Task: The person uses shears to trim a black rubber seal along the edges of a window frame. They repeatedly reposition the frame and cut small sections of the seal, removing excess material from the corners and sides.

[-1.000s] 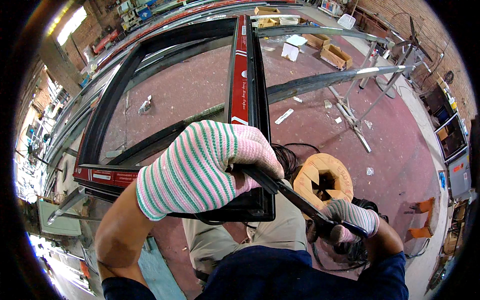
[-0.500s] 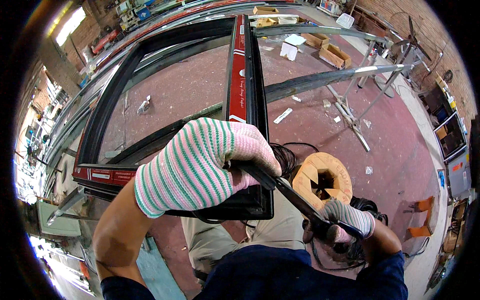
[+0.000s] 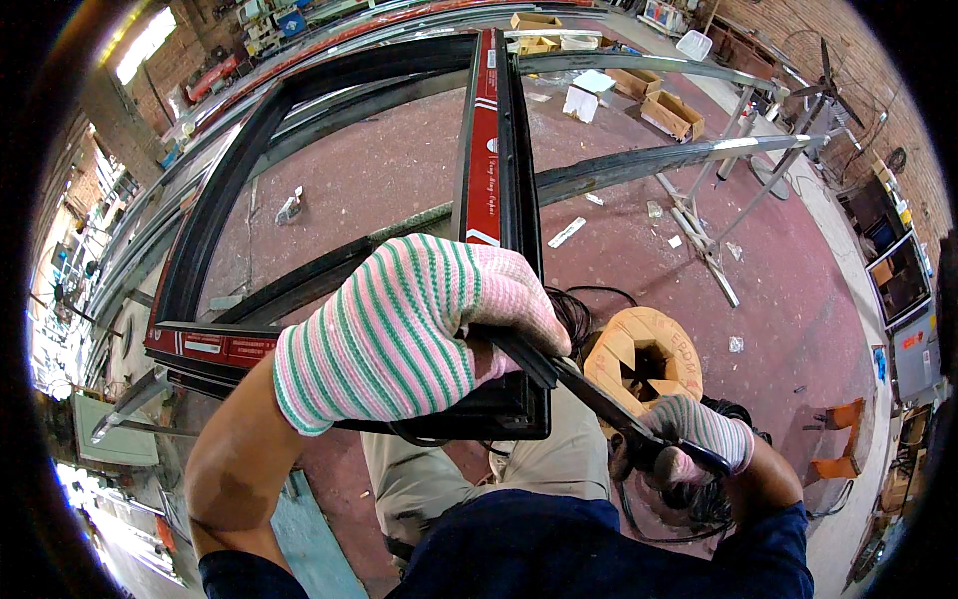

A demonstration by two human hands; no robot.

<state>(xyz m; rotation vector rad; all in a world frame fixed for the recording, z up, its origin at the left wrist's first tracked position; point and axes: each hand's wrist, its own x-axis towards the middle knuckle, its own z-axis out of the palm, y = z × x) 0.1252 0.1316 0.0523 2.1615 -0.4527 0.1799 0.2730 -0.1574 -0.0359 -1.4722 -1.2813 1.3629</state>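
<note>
Nearest to us: our right hand (image 3: 689, 439), in a striped pink, green and white knit glove, closed around a long black rubber strip (image 3: 599, 399). The strip runs taut from that hand up and leftward to our left hand.

Next: our left hand (image 3: 409, 329), in a matching striped glove, fingers curled shut over the strip and pressing it against the near corner of a black metal frame with red protective film (image 3: 494, 130). We take this frame as our landmark.

Beside the frame's near corner, to its right: a round wooden cable spool (image 3: 644, 359) on the dark red floor (image 3: 399, 180), with loose black strip coiled around it.

Under the frame: long grey metal rails (image 3: 639, 165) crossing beneath it, resting on a grey metal trestle stand (image 3: 699, 230) to the frame's right.

Right of the frame, on the floor: small white scraps (image 3: 566, 232).

Beyond the frame's far end: open brown cardboard boxes (image 3: 671, 112).
</note>
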